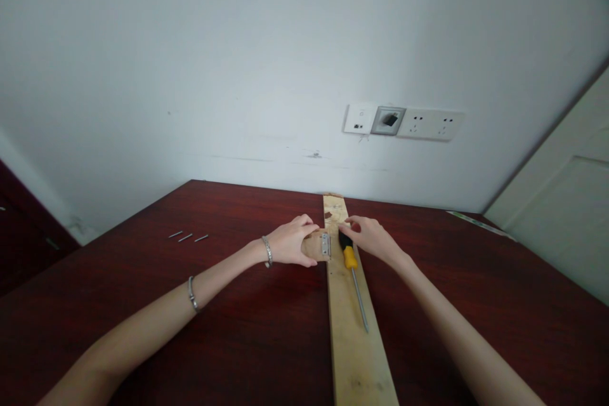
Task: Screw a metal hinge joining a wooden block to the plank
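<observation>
A long pale wooden plank (pixel 352 330) lies on the dark red table (pixel 143 304), running from the front edge toward the wall. My left hand (pixel 292 241) is wrapped round a small wooden block (pixel 313 246) pressed against the plank's left edge. A small metal hinge (pixel 325 245) sits where block and plank meet. My right hand (pixel 371 236) rests on the plank's far part, fingers curled and pinched near the hinge; what they hold is hidden. A screwdriver with a yellow and black handle (pixel 351 257) lies along the plank just under that hand, its shaft pointing toward me.
Three small screws or nails (pixel 188 236) lie on the table at the far left. A white wall stands behind, with a switch and socket panel (pixel 404 122). A pale door (pixel 561 203) is at the right.
</observation>
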`<state>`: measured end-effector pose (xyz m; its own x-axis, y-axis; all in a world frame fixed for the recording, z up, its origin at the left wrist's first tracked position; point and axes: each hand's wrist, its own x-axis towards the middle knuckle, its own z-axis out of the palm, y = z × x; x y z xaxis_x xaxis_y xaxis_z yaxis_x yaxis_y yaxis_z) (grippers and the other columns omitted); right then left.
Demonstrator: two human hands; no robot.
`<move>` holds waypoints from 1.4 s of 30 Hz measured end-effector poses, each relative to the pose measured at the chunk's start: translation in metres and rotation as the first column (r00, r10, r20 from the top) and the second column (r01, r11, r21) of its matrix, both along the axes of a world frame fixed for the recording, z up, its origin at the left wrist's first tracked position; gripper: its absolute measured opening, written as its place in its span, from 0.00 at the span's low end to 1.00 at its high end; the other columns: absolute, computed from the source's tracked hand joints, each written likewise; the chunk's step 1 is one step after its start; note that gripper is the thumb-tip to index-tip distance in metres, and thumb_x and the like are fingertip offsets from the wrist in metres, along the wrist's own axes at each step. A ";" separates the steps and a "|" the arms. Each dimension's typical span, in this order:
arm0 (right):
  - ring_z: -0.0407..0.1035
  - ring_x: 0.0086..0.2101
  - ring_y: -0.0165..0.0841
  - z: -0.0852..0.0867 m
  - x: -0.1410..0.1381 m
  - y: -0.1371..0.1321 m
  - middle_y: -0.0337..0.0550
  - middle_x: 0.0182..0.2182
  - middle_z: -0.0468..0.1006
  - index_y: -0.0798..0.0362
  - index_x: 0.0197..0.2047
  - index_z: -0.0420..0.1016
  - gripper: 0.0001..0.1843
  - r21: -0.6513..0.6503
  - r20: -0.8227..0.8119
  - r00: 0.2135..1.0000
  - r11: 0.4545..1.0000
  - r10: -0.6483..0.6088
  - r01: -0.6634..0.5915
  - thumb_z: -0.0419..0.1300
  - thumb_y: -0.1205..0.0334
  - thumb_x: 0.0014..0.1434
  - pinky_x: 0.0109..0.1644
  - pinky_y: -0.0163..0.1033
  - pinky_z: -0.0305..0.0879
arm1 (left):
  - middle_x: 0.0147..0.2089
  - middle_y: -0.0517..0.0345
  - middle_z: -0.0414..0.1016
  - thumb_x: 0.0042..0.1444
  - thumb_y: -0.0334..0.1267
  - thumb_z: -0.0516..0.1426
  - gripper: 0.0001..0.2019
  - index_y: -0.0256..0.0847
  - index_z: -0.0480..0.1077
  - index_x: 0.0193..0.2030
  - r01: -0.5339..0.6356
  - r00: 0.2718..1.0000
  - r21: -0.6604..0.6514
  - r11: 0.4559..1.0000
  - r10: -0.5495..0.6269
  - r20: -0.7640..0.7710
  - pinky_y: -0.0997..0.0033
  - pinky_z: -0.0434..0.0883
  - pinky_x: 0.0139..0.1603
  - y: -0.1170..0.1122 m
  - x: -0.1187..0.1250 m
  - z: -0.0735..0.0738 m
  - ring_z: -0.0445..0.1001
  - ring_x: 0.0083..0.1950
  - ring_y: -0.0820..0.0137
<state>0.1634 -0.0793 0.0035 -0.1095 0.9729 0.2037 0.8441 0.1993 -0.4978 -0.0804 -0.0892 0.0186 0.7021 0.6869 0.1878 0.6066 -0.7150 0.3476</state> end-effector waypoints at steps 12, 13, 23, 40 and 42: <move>0.74 0.35 0.32 0.035 -0.016 -0.016 0.49 0.39 0.81 0.56 0.47 0.78 0.22 -0.291 -0.572 0.807 0.882 0.149 -0.370 0.64 0.52 0.52 0.32 0.32 0.69 | 0.51 0.47 0.63 0.38 0.46 0.68 0.34 0.35 0.67 0.53 0.052 0.998 0.163 0.985 -0.057 0.027 0.60 0.72 0.51 -0.005 -0.001 0.009 0.68 0.50 0.60; 0.73 0.34 0.30 0.037 -0.018 -0.019 0.48 0.37 0.81 0.56 0.46 0.78 0.22 -0.332 -0.582 0.798 0.849 0.158 -0.411 0.65 0.52 0.51 0.31 0.31 0.67 | 0.50 0.47 0.63 0.38 0.45 0.68 0.35 0.35 0.66 0.53 0.059 0.997 0.191 0.980 -0.067 0.037 0.60 0.72 0.51 -0.006 -0.001 0.009 0.67 0.50 0.60; 0.64 0.21 0.24 0.034 -0.024 -0.020 0.37 0.21 0.73 0.58 0.26 0.76 0.19 -0.288 -0.485 0.845 0.871 0.225 -0.397 0.67 0.48 0.45 0.23 0.30 0.61 | 0.48 0.46 0.64 0.37 0.46 0.68 0.35 0.32 0.67 0.52 0.091 0.996 0.285 0.954 -0.090 -0.017 0.61 0.73 0.49 -0.003 -0.002 0.009 0.67 0.48 0.60; 0.63 0.19 0.22 0.064 -0.034 -0.043 0.39 0.23 0.74 0.59 0.33 0.76 0.22 -0.270 -0.644 0.743 0.853 0.185 -0.446 0.68 0.47 0.45 0.17 0.28 0.60 | 0.49 0.47 0.65 0.41 0.49 0.67 0.32 0.35 0.67 0.51 0.037 0.983 0.215 0.976 0.003 -0.182 0.61 0.72 0.47 0.003 -0.001 0.005 0.68 0.49 0.58; 0.62 0.19 0.21 0.069 -0.033 -0.047 0.38 0.23 0.73 0.59 0.33 0.77 0.23 -0.246 -0.688 0.701 0.849 0.187 -0.467 0.68 0.46 0.45 0.17 0.27 0.59 | 0.50 0.47 0.64 0.42 0.50 0.67 0.33 0.37 0.66 0.53 0.002 0.988 0.172 0.985 0.025 -0.153 0.61 0.72 0.46 0.007 -0.005 0.004 0.68 0.49 0.58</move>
<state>0.1308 -0.1263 0.0729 -0.4217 0.9064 -0.0244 0.2309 0.0814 -0.9696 -0.0854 -0.0826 0.0230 0.7241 0.6621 0.1931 0.6518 -0.7485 0.1222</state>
